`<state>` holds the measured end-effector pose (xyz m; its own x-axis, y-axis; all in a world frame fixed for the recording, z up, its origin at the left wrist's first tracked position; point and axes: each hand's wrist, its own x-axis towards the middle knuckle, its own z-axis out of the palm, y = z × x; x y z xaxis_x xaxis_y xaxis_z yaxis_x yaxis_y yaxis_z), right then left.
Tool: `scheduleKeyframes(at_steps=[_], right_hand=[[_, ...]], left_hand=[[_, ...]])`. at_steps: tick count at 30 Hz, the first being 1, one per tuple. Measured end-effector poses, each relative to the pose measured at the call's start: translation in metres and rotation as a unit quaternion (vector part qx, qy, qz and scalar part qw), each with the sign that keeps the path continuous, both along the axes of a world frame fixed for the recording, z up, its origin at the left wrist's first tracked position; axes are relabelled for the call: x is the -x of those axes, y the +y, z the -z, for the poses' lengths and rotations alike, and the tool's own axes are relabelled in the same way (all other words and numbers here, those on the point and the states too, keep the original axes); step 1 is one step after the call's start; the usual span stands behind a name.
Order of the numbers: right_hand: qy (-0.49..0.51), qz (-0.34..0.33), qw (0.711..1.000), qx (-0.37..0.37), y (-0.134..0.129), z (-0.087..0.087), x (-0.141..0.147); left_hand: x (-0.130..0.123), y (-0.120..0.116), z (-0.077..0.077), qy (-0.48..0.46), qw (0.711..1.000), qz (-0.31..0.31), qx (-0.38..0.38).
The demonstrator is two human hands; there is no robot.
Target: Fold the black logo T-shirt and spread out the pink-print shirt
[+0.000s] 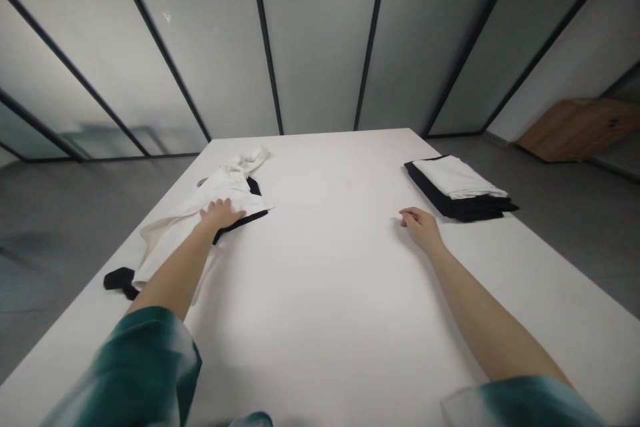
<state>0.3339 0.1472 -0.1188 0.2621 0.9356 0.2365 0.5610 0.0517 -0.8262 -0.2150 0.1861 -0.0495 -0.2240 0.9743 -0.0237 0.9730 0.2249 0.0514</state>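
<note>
Head view: the white garment (215, 188) is lying beneath my left fingers (220, 204), slightly apart; my right fingers (408, 213), together, are hovering farther.

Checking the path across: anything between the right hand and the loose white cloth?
Nothing visible blocks the right hand across the white table until the loose white cloth. There, the left hand is on the cloth, and black fabric shows along the edge facing the right hand.

We wear a loose left sleeve (133, 370), green fading to white — and, across from it, a similar right sleeve (537, 403).
</note>
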Motion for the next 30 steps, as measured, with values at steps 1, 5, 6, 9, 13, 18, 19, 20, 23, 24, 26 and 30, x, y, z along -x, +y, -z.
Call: scheduleKeyframes(at_steps=[1,5,6,9,13,18,19,20,23,24,26,30], right_hand=[[-0.001,-0.002,1.0,0.001,0.0,0.001,0.0],[0.0,-0.001,1.0,-0.002,0.001,0.005,-0.001],[0.002,0.004,1.0,-0.012,0.002,0.006,-0.001],[-0.02,0.061,0.995,-0.077,0.006,0.0,-0.003],[-0.16,0.184,0.96,-0.134,0.017,-0.021,-0.022],[-0.318,0.263,0.911,-0.024,0.032,-0.05,-0.062],[-0.34,0.254,0.905,0.017,0.035,-0.054,-0.07],[-0.358,0.243,0.9,0.061,0.039,-0.059,-0.076],[-0.382,0.23,0.881,0.158,0.049,-0.071,-0.084],[-0.382,0.239,0.879,0.157,0.052,-0.075,-0.082],[-0.367,0.243,0.891,0.106,0.057,-0.081,-0.068],[-0.219,0.052,0.974,0.014,0.053,-0.076,-0.004]], left_hand=[[-0.001,-0.006,0.012,0.008,1.0,-0.007,0.011],[-0.013,-0.02,0.031,0.006,0.999,-0.025,-0.028],[-0.022,-0.021,0.03,0.0,0.998,-0.017,-0.054],[-0.068,-0.022,0.028,-0.048,0.989,0.067,-0.126],[-0.143,-0.03,0.042,-0.112,0.97,0.181,-0.118],[-0.186,-0.042,0.064,-0.129,0.959,0.227,-0.106],[-0.186,-0.042,0.066,-0.128,0.958,0.231,-0.107],[-0.186,-0.042,0.067,-0.128,0.958,0.234,-0.106],[-0.182,-0.041,0.067,-0.135,0.958,0.232,-0.098],[-0.182,-0.04,0.067,-0.137,0.959,0.229,-0.097],[-0.181,-0.038,0.067,-0.14,0.958,0.228,-0.102],[-0.181,-0.037,0.07,-0.157,0.952,0.232,-0.123]])
